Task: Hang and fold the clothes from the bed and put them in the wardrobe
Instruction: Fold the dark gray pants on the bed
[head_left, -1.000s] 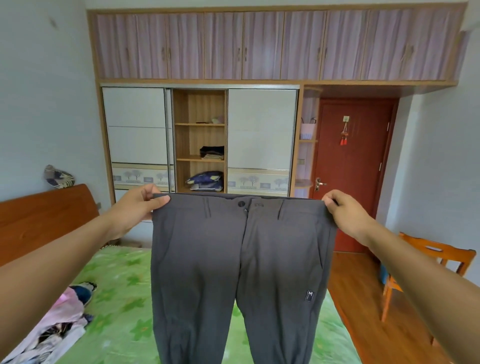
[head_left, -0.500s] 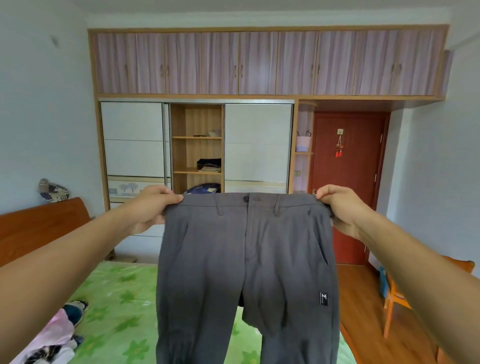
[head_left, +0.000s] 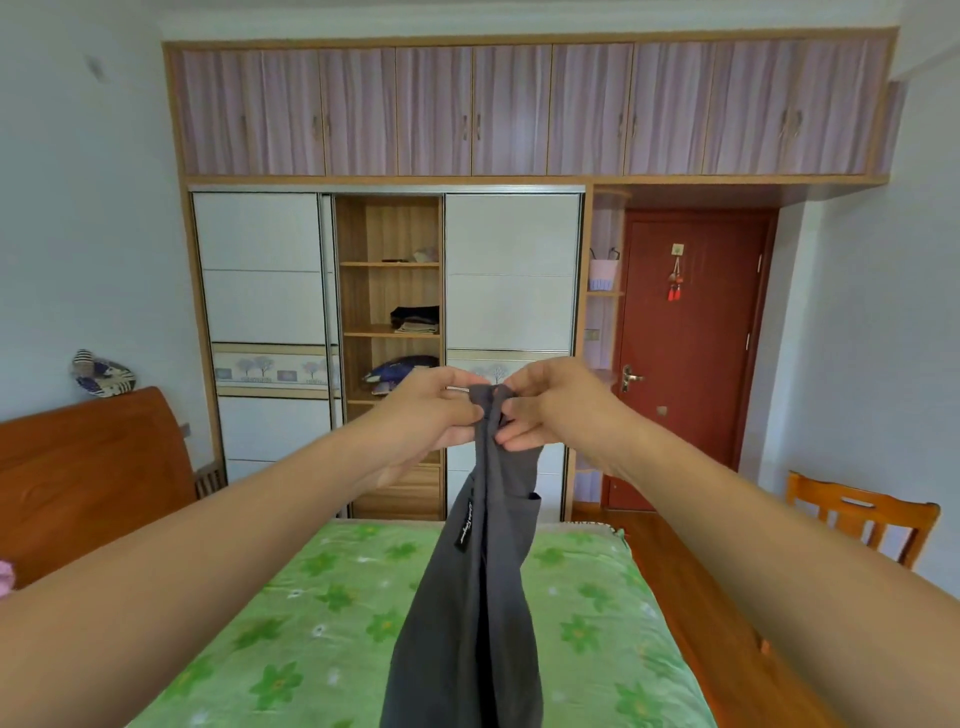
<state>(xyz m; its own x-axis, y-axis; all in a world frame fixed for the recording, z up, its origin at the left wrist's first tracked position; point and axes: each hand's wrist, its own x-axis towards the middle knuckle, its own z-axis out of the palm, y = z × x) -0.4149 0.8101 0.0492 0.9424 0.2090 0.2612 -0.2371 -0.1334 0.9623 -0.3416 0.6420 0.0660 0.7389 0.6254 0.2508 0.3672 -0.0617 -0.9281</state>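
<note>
Grey trousers (head_left: 475, 597) hang folded in half lengthwise over the green flowered bed (head_left: 322, 634). My left hand (head_left: 431, 415) and my right hand (head_left: 545, 405) meet in front of me, both pinching the waistband together at its top. The legs drop straight down out of the frame. Behind them stands the wardrobe (head_left: 509, 270), with its middle section (head_left: 389, 291) open; folded clothes (head_left: 415, 319) lie on one shelf and a dark blue bundle (head_left: 400, 371) on the shelf below.
A wooden headboard (head_left: 88, 478) runs along the left. A wooden chair (head_left: 862, 514) stands at the right by the wall. The red door (head_left: 685, 353) is shut. Wooden floor lies right of the bed. A bit of pink cloth (head_left: 4, 577) shows at the left edge.
My hands have come together from wide apart, folding the trousers in half along their length. The trousers now hang as a narrow strip instead of spread flat.
</note>
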